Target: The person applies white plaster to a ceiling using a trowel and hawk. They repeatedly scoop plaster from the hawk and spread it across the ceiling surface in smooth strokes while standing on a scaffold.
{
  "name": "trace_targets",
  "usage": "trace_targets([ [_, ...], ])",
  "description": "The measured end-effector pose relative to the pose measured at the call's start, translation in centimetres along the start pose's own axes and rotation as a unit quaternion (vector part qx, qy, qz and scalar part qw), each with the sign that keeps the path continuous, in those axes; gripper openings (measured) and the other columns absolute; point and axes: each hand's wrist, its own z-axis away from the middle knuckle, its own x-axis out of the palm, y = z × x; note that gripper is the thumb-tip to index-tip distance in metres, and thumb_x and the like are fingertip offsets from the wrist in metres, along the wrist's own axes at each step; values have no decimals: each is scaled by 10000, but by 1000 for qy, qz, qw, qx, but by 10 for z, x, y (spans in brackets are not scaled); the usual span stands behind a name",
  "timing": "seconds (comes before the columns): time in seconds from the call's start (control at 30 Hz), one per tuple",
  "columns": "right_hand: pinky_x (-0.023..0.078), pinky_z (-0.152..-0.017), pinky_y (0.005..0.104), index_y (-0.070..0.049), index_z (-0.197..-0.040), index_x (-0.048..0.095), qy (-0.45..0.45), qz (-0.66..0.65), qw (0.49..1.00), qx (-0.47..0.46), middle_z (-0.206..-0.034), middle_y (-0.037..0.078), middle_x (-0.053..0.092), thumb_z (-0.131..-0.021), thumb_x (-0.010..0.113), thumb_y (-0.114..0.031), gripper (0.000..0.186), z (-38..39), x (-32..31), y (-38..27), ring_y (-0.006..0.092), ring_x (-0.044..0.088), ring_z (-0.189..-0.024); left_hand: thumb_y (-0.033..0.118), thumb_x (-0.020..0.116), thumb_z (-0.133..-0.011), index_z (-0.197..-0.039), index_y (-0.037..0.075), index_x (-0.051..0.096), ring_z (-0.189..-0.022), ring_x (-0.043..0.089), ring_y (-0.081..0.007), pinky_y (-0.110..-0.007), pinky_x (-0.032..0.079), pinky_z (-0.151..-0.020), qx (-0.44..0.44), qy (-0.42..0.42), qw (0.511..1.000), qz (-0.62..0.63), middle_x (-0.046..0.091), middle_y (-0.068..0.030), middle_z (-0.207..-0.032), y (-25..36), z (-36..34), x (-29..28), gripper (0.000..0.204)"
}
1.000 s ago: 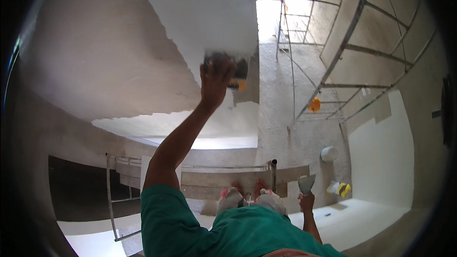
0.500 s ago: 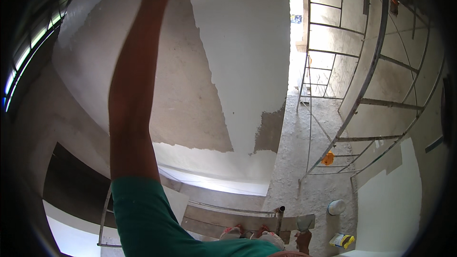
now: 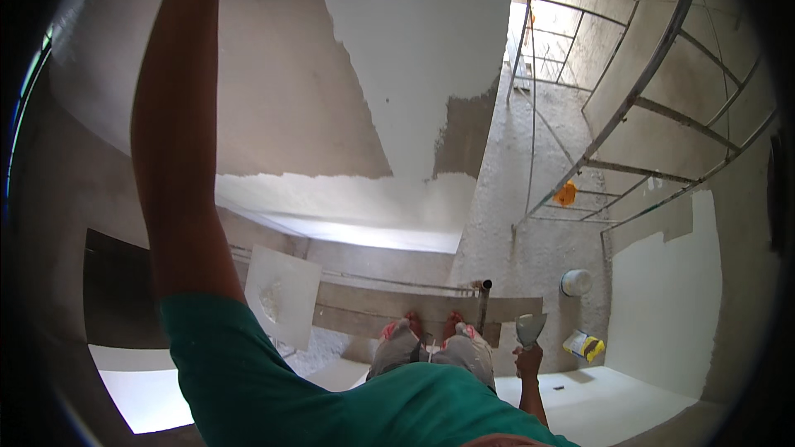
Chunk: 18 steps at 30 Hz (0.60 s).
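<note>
Scraper sat in my right hand, well apart from my outstretched left arm.
It lay low to my right, beyond my shirt, its long axis roughly in line with the forearm, blade pointing away from me; the right hand was nearest, fingers curled closed around the handle. My left arm reached far forward, elbow slightly bent, across my view of the patchy wall; the left hand was out of sight, so I couldn't tell its grip.
</note>
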Motion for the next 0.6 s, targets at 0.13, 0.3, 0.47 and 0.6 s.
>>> trace_targets([
  [0.13,470,-521,359,38,-860,626,-10,31,995,95,-677,139,646,-708,604,37,154,1,-6,-43,207,608,-556,-46,463,-825,-1376,154,442,-1251,453,-351,-556,347,-1030,-4,13,992,-126,483,-116,-1382,11,117,64,586],
  [0.3,505,-691,377,31,-860,636,-3,81,995,58,-744,154,672,-682,616,26,180,-28,-3,25,267,663,-721,2,594,-769,-1335,152,444,-1192,479,-369,-595,381,-981,-3,-44,998,-54,513,-101,-1304,88,251,126,605],
  [0.47,493,-656,350,23,-835,624,-16,68,995,65,-740,119,670,-702,635,27,134,-47,3,40,229,644,-681,35,714,-659,-1395,283,409,-1228,417,-407,-653,306,-974,-65,-133,989,-6,456,-34,-1365,132,403,181,834],
  [0.6,473,-601,323,9,-807,613,7,44,995,89,-710,81,646,-711,620,49,104,-58,10,45,177,598,-626,59,647,-740,-1344,284,462,-1204,420,-416,-673,275,-968,-92,-184,978,25,449,-17,-1349,173,524,242,671],
])
